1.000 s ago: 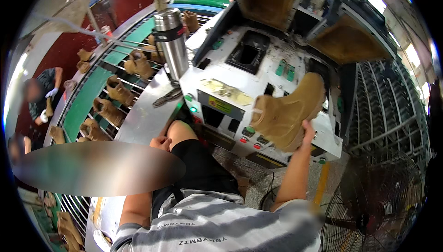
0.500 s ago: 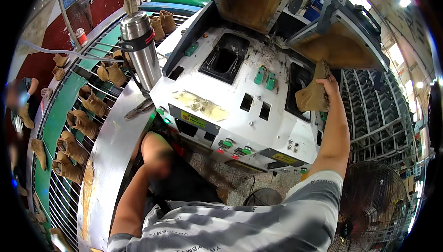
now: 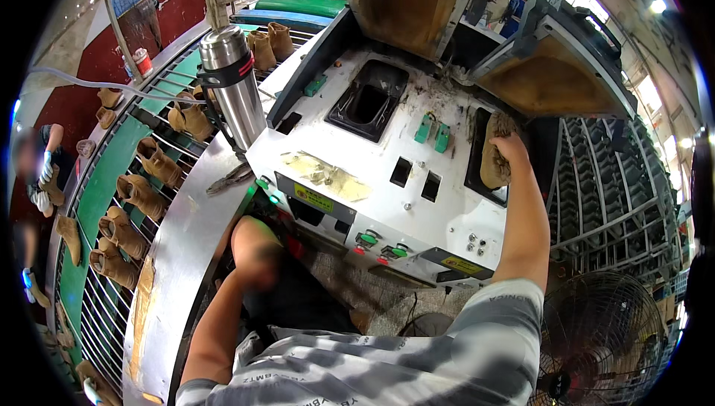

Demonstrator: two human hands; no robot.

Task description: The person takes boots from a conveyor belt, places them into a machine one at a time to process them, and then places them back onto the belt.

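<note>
My right hand [image 3: 510,150] is closed round a tan boot [image 3: 492,162], in the right-hand black well [image 3: 477,125] of a white two-station machine [image 3: 350,159]. The boot stands lengthwise there, its upper part partly covered by my fingers. Whether it touches the well's bottom I cannot tell. Above that well the hinged lid with a brown pad [image 3: 555,71] is raised. My left hand [image 3: 261,268] rests by my bent knee, and its fingers are blurred. The left-hand well [image 3: 369,101] holds no boot, and its lid [image 3: 398,0] is raised too.
At left a curved roller conveyor [image 3: 93,212] carries several tan boots [image 3: 141,196]. A steel flask [image 3: 232,86] stands on the metal ledge [image 3: 175,257], beside gloves or rags [image 3: 229,179]. A rack [image 3: 607,190] and a fan [image 3: 603,331] are at right. A co-worker [image 3: 45,168] handles boots at far left.
My right hand has moved left with the boot and turned it from tilted at the well's right edge to lengthwise in the well. My left hand stays by my knee. The view has shifted slightly.
</note>
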